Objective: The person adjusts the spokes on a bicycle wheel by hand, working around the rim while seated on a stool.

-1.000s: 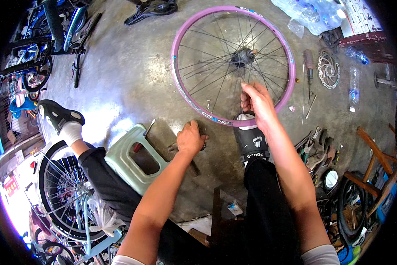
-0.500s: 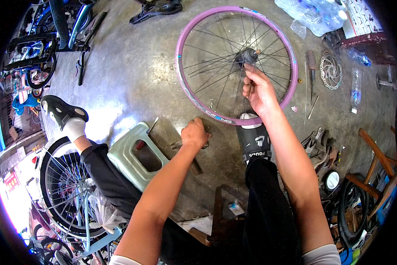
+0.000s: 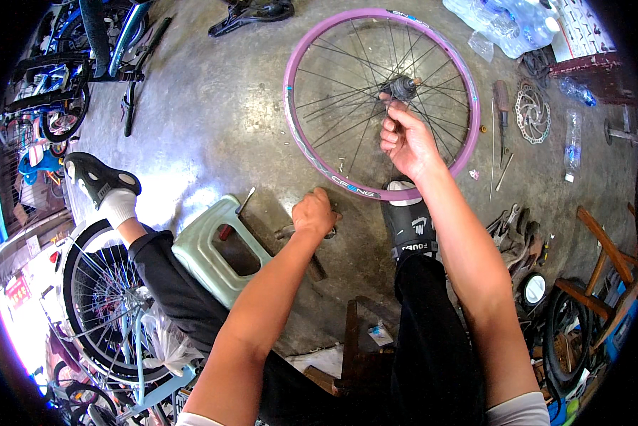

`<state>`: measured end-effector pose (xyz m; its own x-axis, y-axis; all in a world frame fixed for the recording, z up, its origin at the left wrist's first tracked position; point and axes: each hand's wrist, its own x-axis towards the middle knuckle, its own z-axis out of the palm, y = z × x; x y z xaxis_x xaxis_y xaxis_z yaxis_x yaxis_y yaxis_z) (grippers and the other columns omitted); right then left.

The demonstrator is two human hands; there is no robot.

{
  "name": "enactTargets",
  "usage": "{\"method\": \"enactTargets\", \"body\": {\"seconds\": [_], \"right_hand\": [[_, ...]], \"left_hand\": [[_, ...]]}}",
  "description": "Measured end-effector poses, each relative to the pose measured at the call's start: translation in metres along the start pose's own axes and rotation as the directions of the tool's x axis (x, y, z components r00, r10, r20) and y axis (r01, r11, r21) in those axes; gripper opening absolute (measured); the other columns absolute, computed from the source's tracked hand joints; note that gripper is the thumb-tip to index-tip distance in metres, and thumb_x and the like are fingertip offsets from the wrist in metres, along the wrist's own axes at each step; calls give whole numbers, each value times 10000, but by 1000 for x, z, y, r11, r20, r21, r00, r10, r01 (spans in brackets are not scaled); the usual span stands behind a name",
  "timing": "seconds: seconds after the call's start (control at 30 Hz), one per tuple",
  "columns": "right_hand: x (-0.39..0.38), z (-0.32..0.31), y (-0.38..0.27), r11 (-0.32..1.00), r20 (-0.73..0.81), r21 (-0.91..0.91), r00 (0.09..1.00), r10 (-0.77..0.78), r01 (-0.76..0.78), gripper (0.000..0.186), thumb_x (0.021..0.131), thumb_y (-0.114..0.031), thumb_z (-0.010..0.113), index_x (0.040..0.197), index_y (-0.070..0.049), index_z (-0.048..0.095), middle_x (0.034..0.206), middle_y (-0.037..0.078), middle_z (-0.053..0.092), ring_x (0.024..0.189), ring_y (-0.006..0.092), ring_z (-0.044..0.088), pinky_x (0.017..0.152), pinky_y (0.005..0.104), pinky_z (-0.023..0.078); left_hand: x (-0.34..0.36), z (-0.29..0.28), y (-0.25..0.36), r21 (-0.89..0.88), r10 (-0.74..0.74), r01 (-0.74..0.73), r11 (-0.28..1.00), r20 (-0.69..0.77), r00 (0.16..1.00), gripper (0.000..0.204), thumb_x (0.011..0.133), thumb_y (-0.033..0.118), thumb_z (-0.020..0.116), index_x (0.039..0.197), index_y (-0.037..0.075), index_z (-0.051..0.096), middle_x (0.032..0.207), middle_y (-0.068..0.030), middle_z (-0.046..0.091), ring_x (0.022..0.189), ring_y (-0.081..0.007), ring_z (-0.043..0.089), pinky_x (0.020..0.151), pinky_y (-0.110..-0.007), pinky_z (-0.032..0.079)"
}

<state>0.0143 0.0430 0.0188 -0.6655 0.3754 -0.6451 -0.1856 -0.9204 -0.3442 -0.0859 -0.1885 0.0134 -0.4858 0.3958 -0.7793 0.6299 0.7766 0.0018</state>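
Observation:
A purple bicycle wheel rim (image 3: pixel 289 92) with black spokes lies tilted before me, with no tyre on it. Its lower edge meets my right shoe (image 3: pixel 410 226). My right hand (image 3: pixel 408 142) is over the spokes, thumb and fingers pinched together close below the dark hub (image 3: pixel 402 88). What the fingertips hold is too small to make out. Left of the shoe, my left hand (image 3: pixel 314 213) is closed low over the floor at the head of a hammer (image 3: pixel 285 233). Part of the hammer is hidden beneath that hand and wrist.
A pale green plastic stool (image 3: pixel 198 248) stands left, a small tool on its edge. At right lie a screwdriver (image 3: pixel 502 106), brake disc (image 3: pixel 532 113), plastic bottle (image 3: pixel 573 145) and loose tools (image 3: pixel 510 234). A saddle (image 3: pixel 251 18) lies at the top; bicycles (image 3: pixel 99 298) line the left.
My right hand has shifted slightly left and its fingers have curled further, near the hub. The left hand and the hammer stay in place.

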Motion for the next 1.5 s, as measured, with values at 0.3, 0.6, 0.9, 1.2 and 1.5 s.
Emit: {"method": "enactTargets", "body": {"seconds": [0.3,0.6,0.9,1.2,1.5], "right_hand": [[4,1,3,999,-64,-50,998,0,-3,263,980,-217,750,1217,-138,668,802,-51,550,652,69,485,562,241,388],[3,7,10,984,-133,-145,984,-118,99,206,1008,-232,710,1172,-117,664,875,18,676,689,127,649,583,278,493],[-17,27,30,995,-289,-48,953,-96,86,251,950,-278,780,1096,-104,674,968,33,734,786,132,675,667,295,518],[-13,43,42,998,-200,-34,978,-51,45,257,914,-213,811,1093,-103,662,975,9,708,886,133,687,755,306,510],[-36,25,41,988,-150,-127,983,-106,87,267,948,-162,725,1173,-74,611,866,-4,585,766,154,653,737,337,556]], "left_hand": [[0,-3,1,5,-5,5,1000,16,1000,679,775,445,895,1197,2,601,1166,-233,727,1100,-393,717,930,-470,576],[2,-2,1,4,9,-10,1000,7,1000,660,769,440,897,1174,1,616,1135,-230,740,1081,-393,723,916,-469,581],[1,-5,4,29,-15,14,999,23,1000,664,770,454,898,1177,2,629,1150,-213,745,1087,-372,730,916,-458,586],[2,-6,4,30,-14,13,999,33,999,664,760,452,907,1180,10,643,1166,-208,748,1098,-363,731,912,-451,589],[2,-7,5,14,-24,24,1000,20,1000,666,749,444,912,1182,12,648,1163,-213,746,1094,-369,730,910,-458,587]]}}
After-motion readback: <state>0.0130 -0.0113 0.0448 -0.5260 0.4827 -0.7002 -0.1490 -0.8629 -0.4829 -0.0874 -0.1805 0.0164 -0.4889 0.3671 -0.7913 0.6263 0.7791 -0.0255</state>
